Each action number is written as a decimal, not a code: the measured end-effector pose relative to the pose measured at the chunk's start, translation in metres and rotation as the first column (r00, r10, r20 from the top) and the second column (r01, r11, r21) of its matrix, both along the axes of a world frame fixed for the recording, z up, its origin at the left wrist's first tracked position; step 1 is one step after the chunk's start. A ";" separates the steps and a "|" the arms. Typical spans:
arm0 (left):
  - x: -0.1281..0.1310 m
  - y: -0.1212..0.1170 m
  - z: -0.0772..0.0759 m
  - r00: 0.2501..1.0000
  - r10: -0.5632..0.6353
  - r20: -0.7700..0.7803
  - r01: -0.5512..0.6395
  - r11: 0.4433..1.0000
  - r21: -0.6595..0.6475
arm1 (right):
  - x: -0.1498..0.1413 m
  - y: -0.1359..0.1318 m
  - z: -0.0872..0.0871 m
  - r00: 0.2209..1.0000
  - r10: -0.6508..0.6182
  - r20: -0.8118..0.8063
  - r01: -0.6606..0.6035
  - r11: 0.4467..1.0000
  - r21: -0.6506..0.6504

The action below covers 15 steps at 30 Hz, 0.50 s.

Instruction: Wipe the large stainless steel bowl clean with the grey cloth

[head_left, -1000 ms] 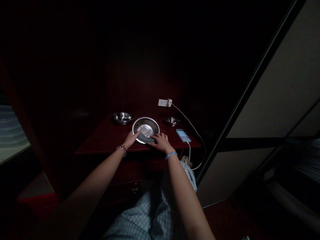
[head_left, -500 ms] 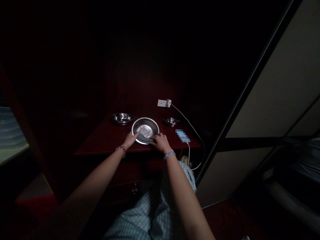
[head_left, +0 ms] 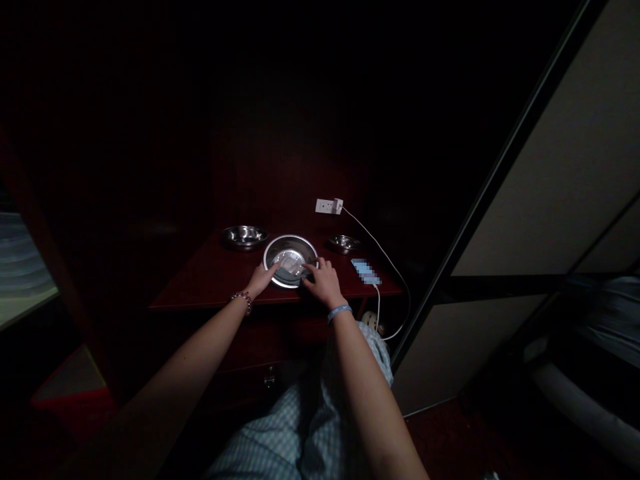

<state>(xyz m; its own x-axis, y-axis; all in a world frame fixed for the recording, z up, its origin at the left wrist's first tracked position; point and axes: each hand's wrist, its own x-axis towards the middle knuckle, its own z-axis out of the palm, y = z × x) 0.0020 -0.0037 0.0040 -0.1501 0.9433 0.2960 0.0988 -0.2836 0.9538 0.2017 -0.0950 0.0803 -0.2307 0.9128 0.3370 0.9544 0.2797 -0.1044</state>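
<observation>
A shiny metal bowl (head_left: 291, 240) stands near the front edge of the dark red desk (head_left: 200, 283). My left hand (head_left: 261, 279) grips its left rim, the thumb over the edge. At the right front rim is my right hand (head_left: 324, 283), fingers bent over the edge and thumb by the front. A dark grey cloth (head_left: 287, 275) lies inside against the front wall; whether the right fingertips touch it is hard to make out. Two more metal bowls stand behind: a wide one (head_left: 245, 237) at left and a small one (head_left: 343, 244) at right.
A phone with a blurred screen (head_left: 366, 271) lies at the desk's right, joined by a white cable (head_left: 387, 250) to a charger in the wall socket (head_left: 328, 206). A sliding door (head_left: 540, 187) rises at right. A red container (head_left: 75, 393) stands low at left.
My right hand has shifted slightly up and right along the rim, away from the cloth's end. The cloth now sits lower inside the bowl. My left hand keeps its place.
</observation>
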 end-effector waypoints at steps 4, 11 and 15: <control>-0.001 0.001 -0.002 1.000 -0.007 -0.008 0.007 1.000 0.012 | 0.003 -0.004 0.001 0.966 -0.194 -0.168 0.187 0.981 -0.056; -0.001 -0.002 0.001 0.999 0.020 -0.040 -0.020 1.000 -0.005 | 0.013 0.008 -0.007 0.883 -0.252 -0.396 0.164 0.956 -0.243; -0.001 -0.002 0.001 0.999 0.017 -0.046 -0.018 1.000 -0.006 | 0.015 0.019 -0.018 0.877 -0.195 -0.440 0.108 0.971 -0.216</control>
